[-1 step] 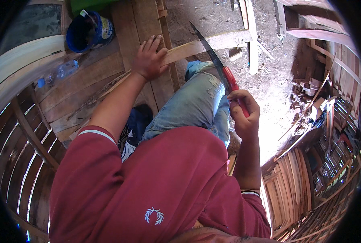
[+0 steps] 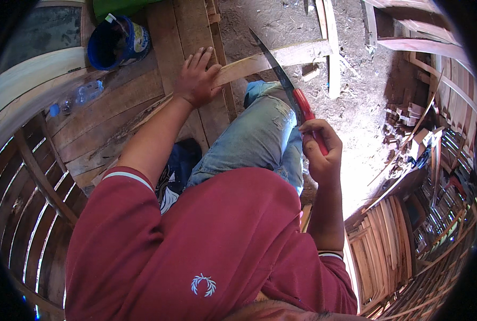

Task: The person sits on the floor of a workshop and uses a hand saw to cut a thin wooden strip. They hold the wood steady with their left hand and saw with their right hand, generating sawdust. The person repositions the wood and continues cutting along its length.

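My left hand lies on a light wooden plank, fingers stretched out over the bench boards and thumb by the plank's edge. Part of the plank is hidden under the palm; its far end reaches out to the right beyond the bench. My right hand is closed around the red handle of a handsaw. The saw's dark, tapering blade slants up and left across the plank, its tip past the far edge. Whether the teeth have cut into the wood I cannot tell.
A blue bucket and a clear plastic bottle are on the left. My jeans-clad leg is just below the plank. Upright pale battens stand by the plank's end. Wood offcuts and stacked slats lie at right.
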The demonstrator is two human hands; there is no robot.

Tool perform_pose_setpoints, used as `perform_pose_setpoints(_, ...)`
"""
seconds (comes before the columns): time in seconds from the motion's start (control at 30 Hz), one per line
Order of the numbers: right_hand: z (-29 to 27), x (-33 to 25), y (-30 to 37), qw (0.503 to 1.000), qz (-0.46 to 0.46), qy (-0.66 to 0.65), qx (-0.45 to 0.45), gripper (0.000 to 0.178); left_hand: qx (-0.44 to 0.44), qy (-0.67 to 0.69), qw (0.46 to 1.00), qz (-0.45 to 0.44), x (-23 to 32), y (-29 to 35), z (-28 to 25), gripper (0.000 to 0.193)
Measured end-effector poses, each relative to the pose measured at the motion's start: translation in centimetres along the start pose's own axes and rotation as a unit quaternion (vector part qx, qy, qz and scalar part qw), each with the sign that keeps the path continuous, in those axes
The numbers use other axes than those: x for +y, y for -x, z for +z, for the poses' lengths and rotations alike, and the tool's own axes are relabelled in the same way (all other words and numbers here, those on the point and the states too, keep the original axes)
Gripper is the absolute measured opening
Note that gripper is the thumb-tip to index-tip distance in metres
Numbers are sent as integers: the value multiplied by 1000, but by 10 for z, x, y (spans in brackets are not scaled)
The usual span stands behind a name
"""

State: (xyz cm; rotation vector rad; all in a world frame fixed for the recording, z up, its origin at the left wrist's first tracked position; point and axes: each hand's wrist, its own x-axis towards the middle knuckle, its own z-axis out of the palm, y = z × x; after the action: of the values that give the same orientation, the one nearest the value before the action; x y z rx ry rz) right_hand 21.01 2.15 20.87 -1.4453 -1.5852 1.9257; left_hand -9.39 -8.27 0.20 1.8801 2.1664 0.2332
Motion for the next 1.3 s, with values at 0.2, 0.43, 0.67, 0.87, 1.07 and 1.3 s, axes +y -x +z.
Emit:
perform_pose_setpoints(0.2,0,7,5,999,-24,31,-5,29,12,11,1000,6,1,0,-2,51)
perform_pose_setpoints(0.43,-1,20,-6,999,-35,26,-8,29,14,2,1000,16,0,0,0,49)
perform_pose_setpoints(0.67,-3,26,-9,999,-40,-13,-12,26,3,7,1000,4,0,1,0,51)
perform_pose_setpoints(0.87,-5,20,-13,1000,-22,2,-11,27,13,4,1000,14,2,-1,-2,50)
perform_pose_setpoints(1.07,-18,7,10,999,2,38,9,26,32,6,999,13,-1,2,5,48)
perform_pose_setpoints(1.3,-38,-14,23,997,60,-39,32,21,48,11,999,16,-2,1,8,49)
